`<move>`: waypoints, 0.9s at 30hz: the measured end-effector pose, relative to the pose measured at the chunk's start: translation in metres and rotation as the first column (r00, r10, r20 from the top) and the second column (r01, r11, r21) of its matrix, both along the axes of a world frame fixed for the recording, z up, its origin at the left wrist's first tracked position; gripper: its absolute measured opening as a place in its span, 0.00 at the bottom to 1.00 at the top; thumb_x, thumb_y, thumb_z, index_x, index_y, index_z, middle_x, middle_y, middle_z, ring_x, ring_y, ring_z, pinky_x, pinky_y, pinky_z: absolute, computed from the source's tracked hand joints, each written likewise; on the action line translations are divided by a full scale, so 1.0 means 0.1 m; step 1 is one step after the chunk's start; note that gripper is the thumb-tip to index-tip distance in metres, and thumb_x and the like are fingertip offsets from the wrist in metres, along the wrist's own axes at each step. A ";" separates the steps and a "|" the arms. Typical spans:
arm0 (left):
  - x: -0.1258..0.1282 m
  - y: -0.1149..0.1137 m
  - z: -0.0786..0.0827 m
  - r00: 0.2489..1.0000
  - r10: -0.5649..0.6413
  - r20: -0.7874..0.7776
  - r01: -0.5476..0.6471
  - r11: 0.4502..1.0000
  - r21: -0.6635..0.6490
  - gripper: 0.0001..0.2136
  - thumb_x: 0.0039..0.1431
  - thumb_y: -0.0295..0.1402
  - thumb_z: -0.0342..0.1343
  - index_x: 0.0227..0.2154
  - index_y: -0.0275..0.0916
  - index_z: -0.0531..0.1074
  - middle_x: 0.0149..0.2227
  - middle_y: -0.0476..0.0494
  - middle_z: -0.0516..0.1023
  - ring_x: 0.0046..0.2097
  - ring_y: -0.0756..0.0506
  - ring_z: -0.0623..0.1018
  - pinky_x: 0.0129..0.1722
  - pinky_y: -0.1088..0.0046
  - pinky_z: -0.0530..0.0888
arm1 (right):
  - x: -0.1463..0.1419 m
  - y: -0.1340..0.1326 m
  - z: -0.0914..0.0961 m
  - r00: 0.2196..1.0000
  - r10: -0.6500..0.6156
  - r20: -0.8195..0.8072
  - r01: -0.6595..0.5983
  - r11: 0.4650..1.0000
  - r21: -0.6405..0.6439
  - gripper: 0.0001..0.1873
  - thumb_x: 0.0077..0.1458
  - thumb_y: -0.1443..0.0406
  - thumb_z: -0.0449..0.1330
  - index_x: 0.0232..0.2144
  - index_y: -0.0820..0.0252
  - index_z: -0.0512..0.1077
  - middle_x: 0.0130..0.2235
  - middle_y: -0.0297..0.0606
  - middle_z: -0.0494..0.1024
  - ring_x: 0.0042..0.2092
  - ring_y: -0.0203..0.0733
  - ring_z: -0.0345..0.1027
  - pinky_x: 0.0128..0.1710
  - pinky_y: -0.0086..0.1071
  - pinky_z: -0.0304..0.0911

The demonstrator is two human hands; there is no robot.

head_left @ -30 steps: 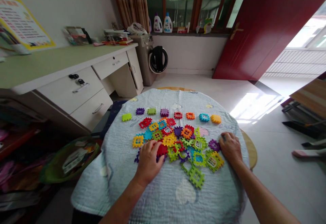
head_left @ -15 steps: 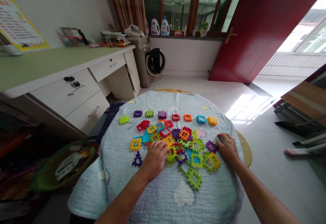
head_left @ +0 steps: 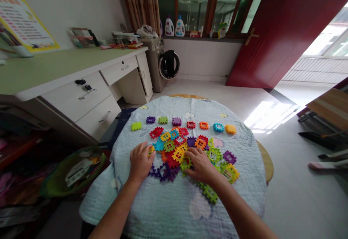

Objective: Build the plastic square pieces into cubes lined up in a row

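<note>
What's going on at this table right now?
A person has both hands at a pile of colorful toy pieces on a pale cloth. The left hand is on a yellow piece at the pile's left edge; the right hand is over its near middle, by a green piece. Whether either grips anything is unclear. Beyond the pile, eight spaced spots of pieces form a loose row.
</note>
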State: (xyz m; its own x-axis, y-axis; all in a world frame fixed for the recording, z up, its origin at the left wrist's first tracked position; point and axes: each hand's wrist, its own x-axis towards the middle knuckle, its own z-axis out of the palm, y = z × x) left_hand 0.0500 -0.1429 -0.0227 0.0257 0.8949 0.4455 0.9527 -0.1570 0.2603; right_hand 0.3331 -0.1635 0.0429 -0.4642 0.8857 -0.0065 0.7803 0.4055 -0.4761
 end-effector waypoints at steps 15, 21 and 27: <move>-0.02 0.01 -0.08 0.981 -0.069 0.180 0.075 0.997 -0.026 0.16 0.64 0.43 0.47 0.45 0.38 0.71 0.50 0.35 0.74 0.54 0.38 0.72 0.56 0.54 0.68 | 0.10 -0.07 0.15 0.972 -0.142 0.185 0.146 0.989 -0.006 0.11 0.51 0.71 0.56 0.35 0.57 0.75 0.45 0.41 0.73 0.48 0.47 0.61 0.48 0.39 0.55; -0.04 -0.01 -0.08 0.972 -0.079 0.221 0.083 0.997 -0.010 0.16 0.63 0.43 0.48 0.45 0.38 0.71 0.50 0.35 0.74 0.54 0.38 0.72 0.56 0.54 0.68 | -0.38 0.06 -0.07 0.992 -0.032 0.120 0.023 0.997 0.076 0.18 0.58 0.71 0.53 0.48 0.51 0.71 0.52 0.38 0.72 0.51 0.46 0.61 0.49 0.37 0.55; -0.05 -0.01 -0.09 0.966 -0.080 0.245 0.083 0.997 -0.001 0.15 0.62 0.44 0.49 0.43 0.39 0.71 0.49 0.36 0.74 0.53 0.38 0.73 0.56 0.55 0.68 | -0.35 0.05 -0.19 0.993 -0.059 -0.102 0.071 0.990 0.118 0.12 0.58 0.71 0.52 0.36 0.55 0.74 0.39 0.37 0.77 0.41 0.41 0.66 0.44 0.32 0.57</move>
State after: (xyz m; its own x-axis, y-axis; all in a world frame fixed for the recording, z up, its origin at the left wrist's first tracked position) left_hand 0.0446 -0.1438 -0.0317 -0.0095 0.8993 0.4371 0.8440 -0.2272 0.4858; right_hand 0.2981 -0.1587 0.0239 -0.3984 0.9056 0.1453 0.7588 0.4144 -0.5024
